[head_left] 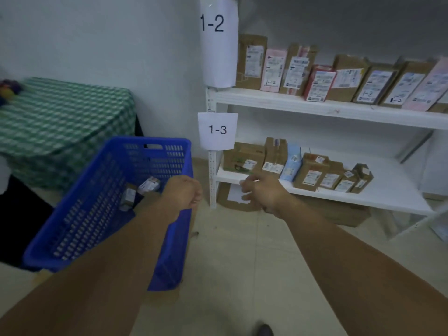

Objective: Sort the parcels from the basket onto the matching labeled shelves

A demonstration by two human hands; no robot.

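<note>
Between placements. Left grip (184, 192) clamped on basket (84, 214) rim. Right grip (263, 192) empty, fingers loosely apart, just in front of the 1-3 shelf (388, 190). Two parcels (149, 186) lie in the basket. Next, probably: right grip into basket, take one, read its label.

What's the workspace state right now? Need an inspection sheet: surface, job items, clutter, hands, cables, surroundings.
Surface: shelf 1-3 is white and bare towards the right; tiled floor below.
Job's things: blue basket is tilted with two small parcels inside. Labelled parcels stand in a row on shelf 1-2, with more on shelf 1-3.
Clutter: cardboard box on the floor under shelf 1-3.
Grippers: left hand grips the basket's rim. Right hand is loosely curled and holds nothing, in front of shelf 1-3.
Cables: nothing seen.
Surroundings: table under a green checked cloth at left; white wall behind.
</note>
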